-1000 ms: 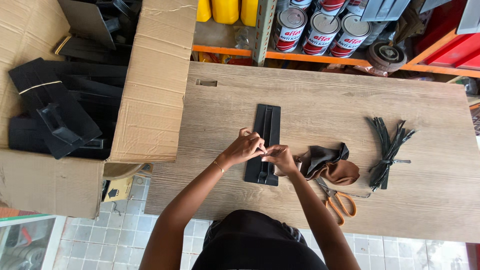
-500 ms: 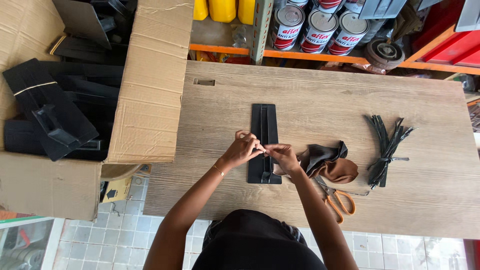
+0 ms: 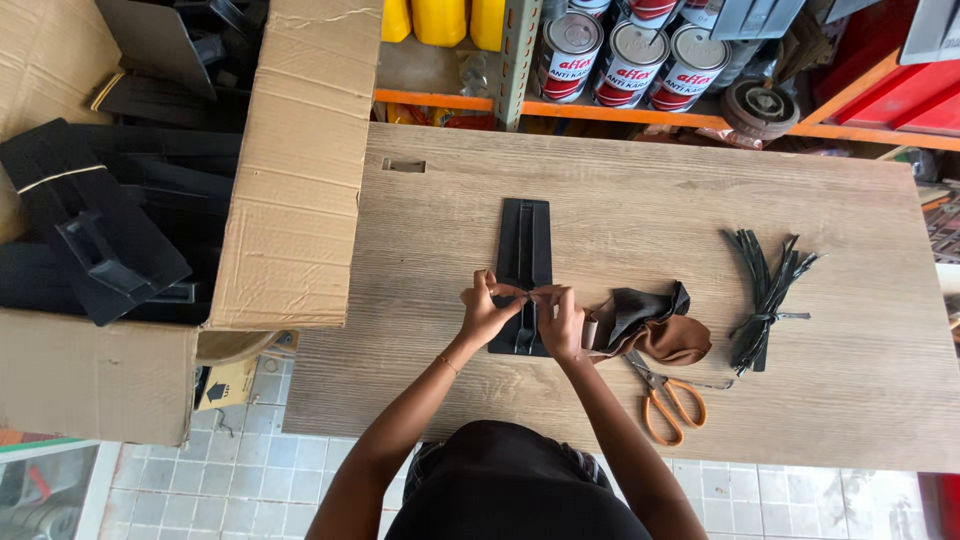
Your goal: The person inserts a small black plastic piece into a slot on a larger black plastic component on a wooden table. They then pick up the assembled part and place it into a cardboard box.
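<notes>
A long black plastic part [image 3: 525, 250] lies lengthwise on the wooden table [image 3: 620, 190]. My left hand [image 3: 487, 310] and my right hand [image 3: 560, 320] meet over its near end. Between their fingertips they pinch a small thin brown strip [image 3: 525, 293], stretched just above the part. What exactly the strip is cannot be made out. A crumpled brown and black cloth [image 3: 650, 325] lies right beside my right hand.
Orange-handled scissors [image 3: 665, 400] lie near the front edge, a bundle of black cable ties [image 3: 765, 295] to the right. A large open cardboard box [image 3: 290, 170] of black plastic parts [image 3: 100, 230] stands at left. Paint cans [image 3: 625, 55] and yellow containers fill the shelf behind.
Both hands have stayed at the near end of the black part, fingers working slightly on the small strip. Nothing else on the table has moved.
</notes>
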